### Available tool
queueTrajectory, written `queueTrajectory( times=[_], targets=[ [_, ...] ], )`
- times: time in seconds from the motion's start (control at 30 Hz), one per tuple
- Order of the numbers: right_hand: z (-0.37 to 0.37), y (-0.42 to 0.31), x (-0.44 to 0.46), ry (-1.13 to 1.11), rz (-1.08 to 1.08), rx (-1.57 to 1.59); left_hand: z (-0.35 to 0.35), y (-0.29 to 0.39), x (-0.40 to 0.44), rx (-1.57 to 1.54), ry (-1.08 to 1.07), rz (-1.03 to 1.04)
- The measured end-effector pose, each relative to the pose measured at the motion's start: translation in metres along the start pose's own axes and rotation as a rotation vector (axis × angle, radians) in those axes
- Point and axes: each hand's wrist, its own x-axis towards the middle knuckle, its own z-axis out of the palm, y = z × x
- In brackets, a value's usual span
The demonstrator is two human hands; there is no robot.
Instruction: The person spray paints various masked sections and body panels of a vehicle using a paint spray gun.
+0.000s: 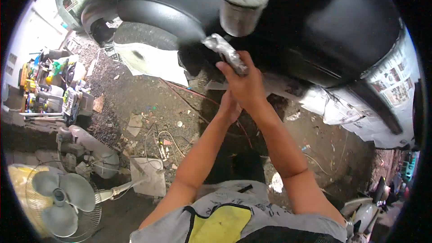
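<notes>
My right hand [248,83] is closed around a spray gun [227,53] whose body is wrapped in silver foil. A whitish, paint-stained cup [243,9] stands on top of the gun. The gun points left toward a dark car body panel [166,11], where a blurred pale haze shows near its tip. Just below the right hand, my left hand [230,108] is closed, its fingers partly hidden behind the right wrist; what it grips cannot be made out. A thin reddish hose [245,132] shows below the hands.
Newspaper [396,83] and white paper [150,63] mask parts of the car around the wheel [144,33]. A standing fan [60,202] is at lower left, below a cluttered shelf [54,90]. Cables and debris lie on the dirt floor [148,103].
</notes>
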Motion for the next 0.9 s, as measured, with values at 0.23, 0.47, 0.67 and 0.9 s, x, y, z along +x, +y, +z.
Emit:
queueTrajectory(
  times=[0.23, 0.47, 0.67, 0.9],
  targets=[
    [-0.124, 0.004, -0.028, 0.244, 0.183, -0.040, 0.123, -0.038, -0.021, 0.197, 0.075, -0.381],
    [-0.257, 0.021, -0.067, 0.668, 0.351, 0.009, 0.184, -0.121, -0.027, 0.375, -0.143, -0.608],
    [-0.358, 0.031, -0.077, 0.932, 0.288, 0.024, 0.218, -0.137, -0.052, 0.572, -0.213, -0.685],
    [-0.366, -0.011, -0.105, 1.045, 0.468, 0.087, 0.217, -0.099, -0.081, 0.905, -0.417, -0.645]
  ],
)
